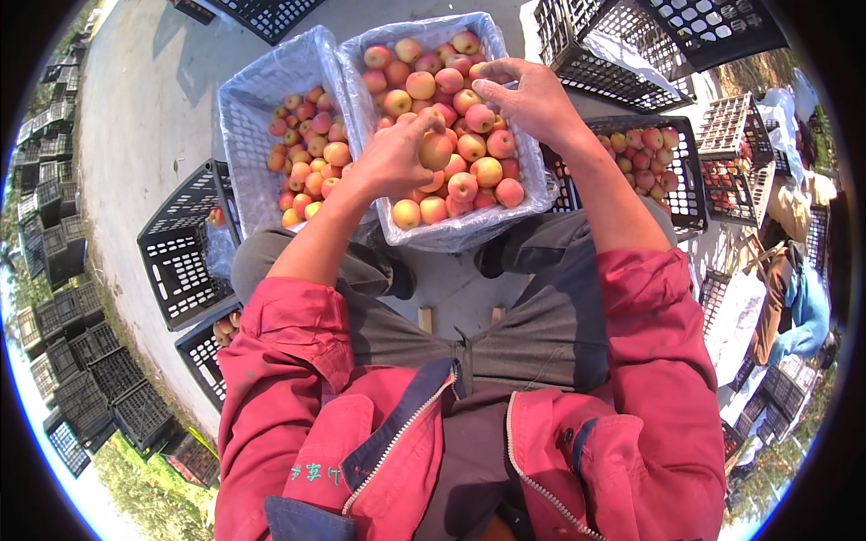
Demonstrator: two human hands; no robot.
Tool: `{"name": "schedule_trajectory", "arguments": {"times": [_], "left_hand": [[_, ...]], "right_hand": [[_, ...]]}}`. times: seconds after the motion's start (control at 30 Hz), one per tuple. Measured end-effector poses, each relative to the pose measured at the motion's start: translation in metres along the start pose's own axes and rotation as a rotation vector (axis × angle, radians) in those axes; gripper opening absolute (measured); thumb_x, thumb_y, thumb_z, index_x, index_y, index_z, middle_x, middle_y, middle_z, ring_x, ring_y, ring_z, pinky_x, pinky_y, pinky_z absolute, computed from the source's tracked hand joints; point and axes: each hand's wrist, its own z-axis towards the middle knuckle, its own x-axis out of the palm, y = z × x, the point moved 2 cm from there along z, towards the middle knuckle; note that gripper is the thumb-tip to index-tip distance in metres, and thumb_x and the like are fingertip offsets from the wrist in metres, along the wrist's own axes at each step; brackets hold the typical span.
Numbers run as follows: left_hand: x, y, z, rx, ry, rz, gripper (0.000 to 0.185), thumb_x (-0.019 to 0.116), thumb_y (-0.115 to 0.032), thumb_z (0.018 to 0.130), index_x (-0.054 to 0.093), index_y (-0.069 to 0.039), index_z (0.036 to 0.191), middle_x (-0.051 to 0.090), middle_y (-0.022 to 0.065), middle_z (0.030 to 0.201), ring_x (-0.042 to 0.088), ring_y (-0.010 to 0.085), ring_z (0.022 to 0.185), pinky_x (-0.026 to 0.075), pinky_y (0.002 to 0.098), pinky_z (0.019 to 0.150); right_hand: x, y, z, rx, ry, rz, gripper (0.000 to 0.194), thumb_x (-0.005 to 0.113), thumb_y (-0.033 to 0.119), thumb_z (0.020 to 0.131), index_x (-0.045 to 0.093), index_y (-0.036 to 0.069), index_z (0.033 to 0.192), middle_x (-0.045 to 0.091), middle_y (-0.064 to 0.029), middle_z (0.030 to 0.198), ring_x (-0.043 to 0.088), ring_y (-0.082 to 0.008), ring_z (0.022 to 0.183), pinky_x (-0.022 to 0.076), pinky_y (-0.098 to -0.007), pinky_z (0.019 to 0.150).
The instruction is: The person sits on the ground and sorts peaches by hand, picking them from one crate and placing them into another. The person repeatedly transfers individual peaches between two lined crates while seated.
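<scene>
Between my knees stands a plastic-lined crate (467, 234) heaped with red and yellow apples (462, 187). My left hand (399, 152) is above its left side, thumb and fingers curled around a yellowish apple (435, 151). At the upper right of the same crate, my right hand (524, 95) has its fingers on a partly hidden apple (477, 70); its thumb is apart from the fingers, and how firmly it holds cannot be seen. A second lined crate (247, 135), partly filled with smaller-looking apples (316, 145), adjoins on the left.
Black plastic crates stand at left (179, 257) and upper right (609, 74). A black crate of apples (683, 196) is beside my right knee. Stacked crates (81, 399) line the far left edge. Another person in blue (802, 311) is at far right among crates.
</scene>
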Motion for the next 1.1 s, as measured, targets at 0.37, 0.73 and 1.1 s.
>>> {"name": "schedule_trajectory", "arguments": {"times": [0.37, 0.73, 1.1], "left_hand": [[0.005, 0.039, 0.002, -0.370, 0.036, 0.311, 0.071, 0.083, -0.023, 0.079, 0.063, -0.012, 0.147, 0.070, 0.0236, 0.133, 0.072, 0.0433, 0.124, 0.059, 0.0522, 0.104], [0.023, 0.071, 0.025, -0.405, -0.052, 0.407, 0.063, 0.079, -0.025, 0.085, 0.065, -0.015, 0.146, 0.070, 0.0203, 0.134, 0.071, 0.0442, 0.125, 0.058, 0.0549, 0.104], [0.021, 0.121, 0.064, -0.212, -0.342, 0.616, 0.050, 0.075, -0.007, 0.087, 0.074, -0.014, 0.137, 0.070, 0.0153, 0.139, 0.066, 0.0363, 0.132, 0.047, 0.0516, 0.116]], "right_hand": [[-0.021, 0.013, -0.001, -0.127, -0.215, -0.097, 0.042, 0.080, 0.037, 0.097, 0.084, -0.001, 0.117, 0.086, -0.0167, 0.107, 0.083, -0.0280, 0.100, 0.0644, -0.0396, 0.094], [-0.014, 0.017, -0.008, -0.200, -0.255, -0.139, 0.034, 0.081, 0.033, 0.096, 0.085, 0.001, 0.108, 0.082, -0.0185, 0.102, 0.081, -0.0304, 0.091, 0.0633, -0.0423, 0.087], [-0.019, 0.020, -0.007, -0.192, -0.256, -0.155, 0.033, 0.079, 0.032, 0.095, 0.085, 0.000, 0.105, 0.082, -0.0178, 0.102, 0.079, -0.0344, 0.091, 0.0621, -0.0437, 0.085]]}}
